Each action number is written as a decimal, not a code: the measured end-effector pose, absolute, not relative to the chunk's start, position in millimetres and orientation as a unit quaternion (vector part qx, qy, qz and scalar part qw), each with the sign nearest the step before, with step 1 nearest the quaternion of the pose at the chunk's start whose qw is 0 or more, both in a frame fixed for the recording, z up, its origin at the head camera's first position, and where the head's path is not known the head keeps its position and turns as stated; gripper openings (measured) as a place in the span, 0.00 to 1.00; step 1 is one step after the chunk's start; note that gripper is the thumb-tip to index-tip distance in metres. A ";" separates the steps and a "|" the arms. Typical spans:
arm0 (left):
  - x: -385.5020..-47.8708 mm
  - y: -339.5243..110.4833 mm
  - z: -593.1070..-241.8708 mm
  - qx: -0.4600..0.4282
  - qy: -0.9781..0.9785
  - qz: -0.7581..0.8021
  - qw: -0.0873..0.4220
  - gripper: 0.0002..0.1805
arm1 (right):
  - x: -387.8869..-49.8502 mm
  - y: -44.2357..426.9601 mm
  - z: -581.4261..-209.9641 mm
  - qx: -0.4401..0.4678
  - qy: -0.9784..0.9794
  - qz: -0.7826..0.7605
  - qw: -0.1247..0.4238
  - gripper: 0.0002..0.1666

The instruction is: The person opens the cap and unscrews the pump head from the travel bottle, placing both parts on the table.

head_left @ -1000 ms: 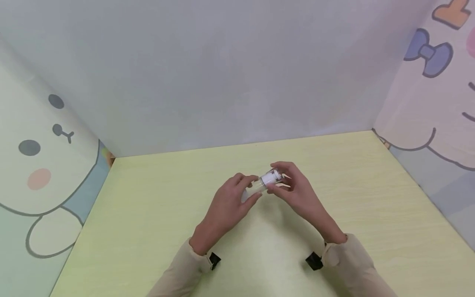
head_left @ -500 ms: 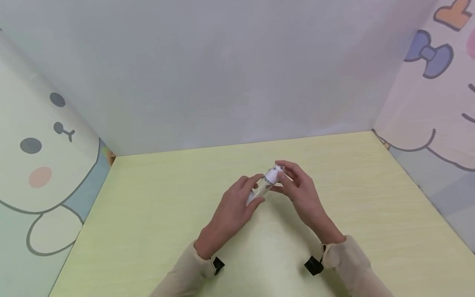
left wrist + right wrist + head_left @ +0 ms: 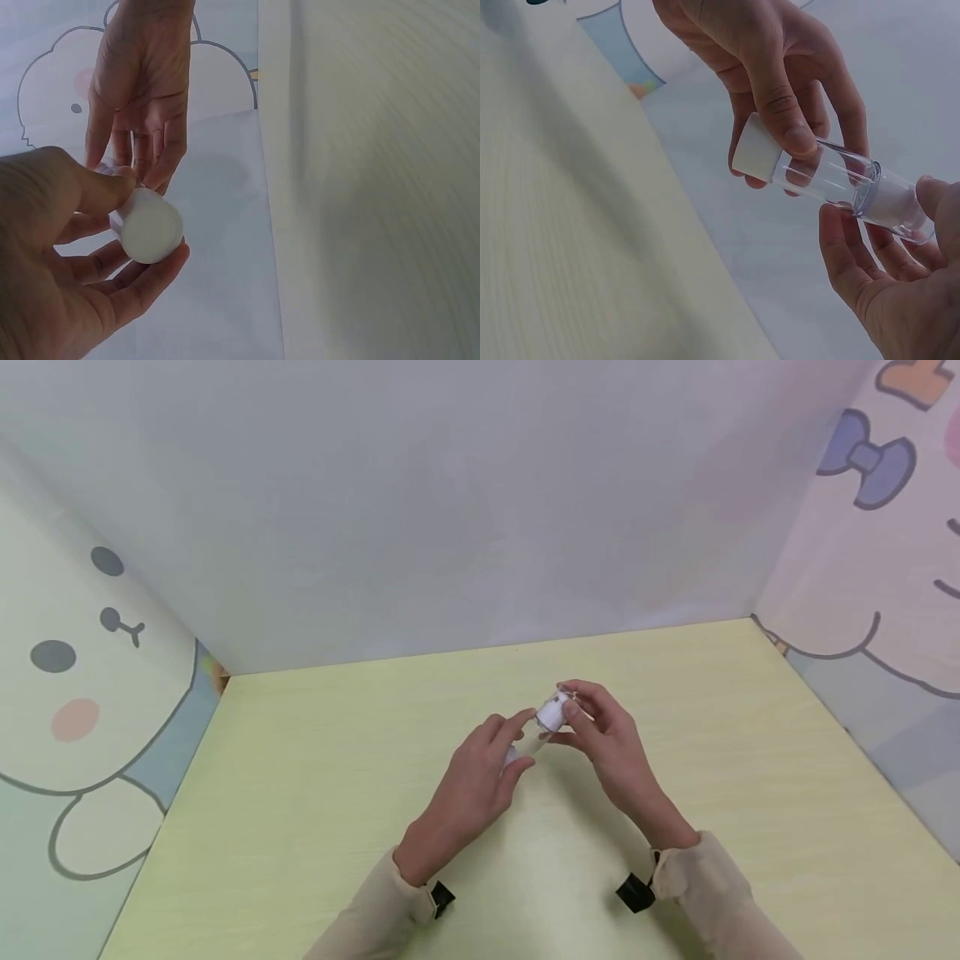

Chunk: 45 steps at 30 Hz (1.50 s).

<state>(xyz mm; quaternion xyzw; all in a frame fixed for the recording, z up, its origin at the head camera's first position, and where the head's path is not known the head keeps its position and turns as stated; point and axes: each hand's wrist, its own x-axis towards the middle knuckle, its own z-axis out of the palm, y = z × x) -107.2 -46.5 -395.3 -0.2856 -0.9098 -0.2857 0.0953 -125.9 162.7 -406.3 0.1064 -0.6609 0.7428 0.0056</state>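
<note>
A small clear cylindrical bottle (image 3: 831, 178) is held in the air between both hands, tilted up to the right in the head view. My left hand (image 3: 468, 777) grips its lower part, thumb and fingers on opposite sides. The round white base (image 3: 152, 229) faces the left wrist camera. At the other end, a white top (image 3: 552, 713) sits inside a clear cover (image 3: 911, 231). My right hand (image 3: 611, 747) pinches this end between thumb and fingers. Part of the covered end is hidden behind the right fingers.
Below the hands lies a pale wood-grain table (image 3: 315, 793). A plain pale wall (image 3: 465, 510) rises at its back edge. Panels with cartoon figures stand at the left (image 3: 67, 693) and right (image 3: 855, 568). Black wrist cameras hang at both cuffs.
The bottle has tilted more steeply and shifted slightly right. My right thumb has moved up from the bottle's lower side onto the white-topped end. The left hand has followed a little to the right.
</note>
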 end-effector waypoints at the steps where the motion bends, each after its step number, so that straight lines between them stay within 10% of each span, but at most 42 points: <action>1: -107.5 -46.8 -395.1 -0.284 -0.909 -0.289 0.095 0.33 | -126.2 163.4 -406.1 0.110 -0.661 0.742 0.007 0.19; 45: -110.9 -47.9 -398.7 -0.239 -0.918 -0.311 0.055 0.30 | -138.3 196.2 -408.3 0.063 -0.731 0.674 0.082 0.24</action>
